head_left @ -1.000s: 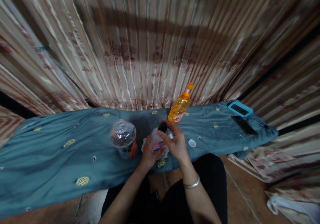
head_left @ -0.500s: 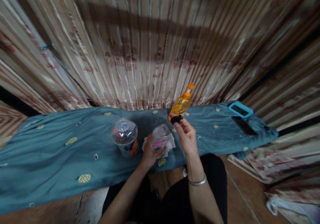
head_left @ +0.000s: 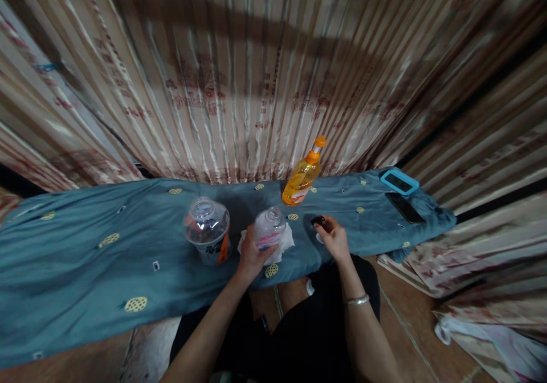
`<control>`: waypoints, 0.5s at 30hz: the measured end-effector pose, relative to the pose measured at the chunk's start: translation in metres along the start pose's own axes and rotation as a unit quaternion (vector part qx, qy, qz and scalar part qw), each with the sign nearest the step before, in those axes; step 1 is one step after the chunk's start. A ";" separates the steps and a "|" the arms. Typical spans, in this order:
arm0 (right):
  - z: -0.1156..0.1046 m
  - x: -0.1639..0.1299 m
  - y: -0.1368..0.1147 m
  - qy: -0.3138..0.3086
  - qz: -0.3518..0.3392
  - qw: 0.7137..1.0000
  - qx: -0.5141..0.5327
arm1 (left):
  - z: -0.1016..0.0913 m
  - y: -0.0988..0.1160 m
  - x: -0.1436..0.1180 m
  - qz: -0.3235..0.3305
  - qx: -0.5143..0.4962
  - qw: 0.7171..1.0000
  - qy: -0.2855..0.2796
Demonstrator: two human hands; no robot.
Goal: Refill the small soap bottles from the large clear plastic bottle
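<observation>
My left hand [head_left: 253, 255] is wrapped round a small clear plastic bottle [head_left: 270, 228] with pink print and an uncapped neck. The bottle stands over a crumpled white tissue [head_left: 285, 246]. My right hand [head_left: 334, 238] pinches a small black piece, perhaps a cap [head_left: 318, 220], low over the cloth to the right of the bottle. Its exact kind is too small to tell. A small white item [head_left: 319, 238] shows beside the right fingers. Left of the bottle sits a clear plastic tub [head_left: 208, 232] with a domed lid and an orange-and-black print.
An orange pump bottle [head_left: 301, 179] stands at the back of the teal cloth [head_left: 81, 269]. Toward the right end lie a blue-framed device [head_left: 400, 182] and a dark phone [head_left: 405, 207]. A pleated curtain [head_left: 239, 86] hangs close behind the table.
My right hand has moved right and down with the black piece, away from the front of the orange bottle. My left hand keeps hold of the clear bottle. The view has shifted slightly.
</observation>
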State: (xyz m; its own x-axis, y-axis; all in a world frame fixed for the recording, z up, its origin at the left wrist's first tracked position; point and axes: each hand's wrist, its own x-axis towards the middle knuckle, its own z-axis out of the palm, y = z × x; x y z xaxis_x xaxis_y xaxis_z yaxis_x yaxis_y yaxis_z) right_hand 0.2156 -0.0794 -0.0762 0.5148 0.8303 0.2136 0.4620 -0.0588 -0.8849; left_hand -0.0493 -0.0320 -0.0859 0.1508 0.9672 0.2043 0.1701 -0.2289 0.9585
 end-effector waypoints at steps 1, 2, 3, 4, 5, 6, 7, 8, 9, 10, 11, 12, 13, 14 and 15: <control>0.000 -0.004 0.006 -0.010 0.001 1.000 -0.030 | 0.000 0.000 0.000 0.000 0.001 1.000 0.001; 0.000 -0.008 0.011 -0.022 -0.001 0.998 -0.057 | 0.000 0.000 0.000 -0.001 0.002 1.000 0.001; 0.000 -0.010 0.015 -0.033 -0.006 0.996 -0.080 | 0.000 0.001 0.000 -0.002 0.001 1.000 -0.002; 0.002 -0.012 0.018 -0.041 -0.016 0.994 -0.100 | -0.001 0.001 0.000 -0.003 -0.002 1.000 -0.006; 0.004 -0.013 0.021 -0.048 -0.028 0.992 -0.117 | -0.001 0.002 0.000 -0.004 -0.005 1.000 -0.011; 0.007 -0.013 0.023 -0.051 -0.040 0.989 -0.131 | -0.002 0.002 0.000 -0.005 -0.009 1.000 -0.015; 0.010 -0.013 0.025 -0.052 -0.053 0.987 -0.143 | -0.002 0.003 0.000 -0.006 -0.012 1.000 -0.018; 0.013 -0.013 0.027 -0.050 -0.064 0.985 -0.152 | -0.002 0.003 0.000 -0.006 -0.014 1.000 -0.018; 0.015 -0.013 0.028 -0.047 -0.074 0.983 -0.160 | -0.002 0.003 0.000 -0.005 -0.014 1.000 -0.017; 0.017 -0.013 0.029 -0.043 -0.082 0.982 -0.166 | -0.002 0.004 0.001 -0.005 -0.014 1.000 -0.014; 0.018 -0.013 0.030 -0.037 -0.088 0.981 -0.170 | -0.002 0.003 0.001 -0.004 -0.013 1.000 -0.010; 0.019 -0.013 0.029 -0.029 -0.093 0.980 -0.172 | -0.002 0.003 0.001 -0.003 -0.011 1.000 -0.008; 0.019 -0.014 0.028 -0.021 -0.097 0.980 -0.172 | -0.002 0.003 0.001 -0.002 -0.009 1.000 -0.007; 0.018 -0.016 0.026 -0.012 -0.101 0.980 -0.168 | -0.003 0.003 0.001 0.000 -0.007 1.000 -0.009; 0.017 -0.018 0.022 -0.004 -0.106 0.981 -0.162 | -0.003 0.003 0.002 0.002 -0.004 1.000 -0.013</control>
State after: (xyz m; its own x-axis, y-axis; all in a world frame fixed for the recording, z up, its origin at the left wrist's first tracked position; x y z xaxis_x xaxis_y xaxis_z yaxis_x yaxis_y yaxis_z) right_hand 0.2037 -0.0859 -0.1063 0.3769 0.8471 0.3746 0.7639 -0.0556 -0.6430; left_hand -0.0518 -0.0306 -0.0819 0.1770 0.9631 0.2030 0.1615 -0.2319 0.9593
